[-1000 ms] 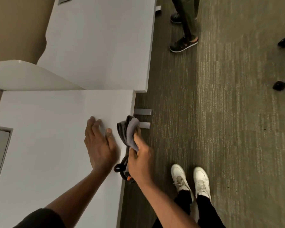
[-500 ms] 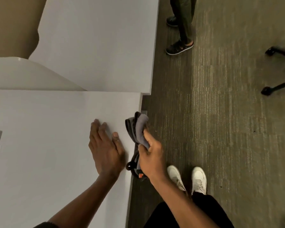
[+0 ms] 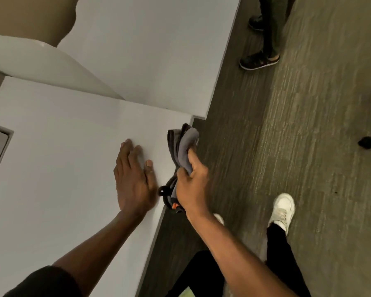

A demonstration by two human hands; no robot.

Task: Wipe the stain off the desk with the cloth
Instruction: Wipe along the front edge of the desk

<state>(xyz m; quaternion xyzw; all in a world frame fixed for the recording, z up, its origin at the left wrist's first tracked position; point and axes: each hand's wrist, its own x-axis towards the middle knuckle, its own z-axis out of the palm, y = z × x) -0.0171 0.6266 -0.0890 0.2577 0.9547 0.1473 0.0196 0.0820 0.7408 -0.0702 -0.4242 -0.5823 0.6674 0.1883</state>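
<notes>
Seen from the head camera, the left hand (image 3: 134, 179) is laid flat on the white desk (image 3: 58, 189), palm down, with the fingers (image 3: 126, 150) stretched out together and nothing gripped. Just beside it, at the desk's right edge, the right hand (image 3: 192, 186) is closed around a bunched grey cloth (image 3: 183, 146), which is pinched between thumb and curled fingers and held above the desk corner; whether the cloth touches the surface cannot be told. A small black and orange object (image 3: 168, 199) is partly hidden under that hand. No stain can be made out on the desk. On the grey carpet (image 3: 308, 146), a white shoe (image 3: 282, 207) is seen below, and another person's dark shoe (image 3: 258, 61) farther off.
</notes>
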